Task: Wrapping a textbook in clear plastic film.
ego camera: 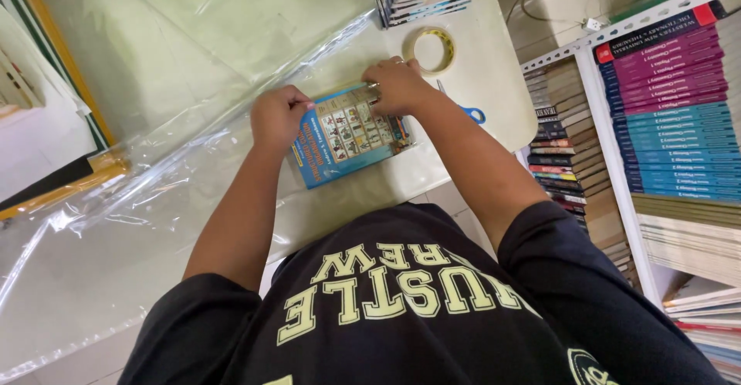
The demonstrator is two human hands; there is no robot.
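both hands are pressing on a blue book (347, 138) lying on the white table (494, 84), over a clear plastic sheet (154, 169). the left hand (279, 116) is curling closed on its left edge; the right hand (397, 84) is gripping its top right corner. a tape roll (431, 50) and blue-handled scissors (467, 112) are lying just beside the right hand.

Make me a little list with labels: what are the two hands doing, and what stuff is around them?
left hand: pressing on the left edge of the blue book
right hand: pressing on the book's top right corner
under the book: clear plastic sheet on a white table
nearby: tape roll, blue-handled scissors
right side: shelf of stacked books
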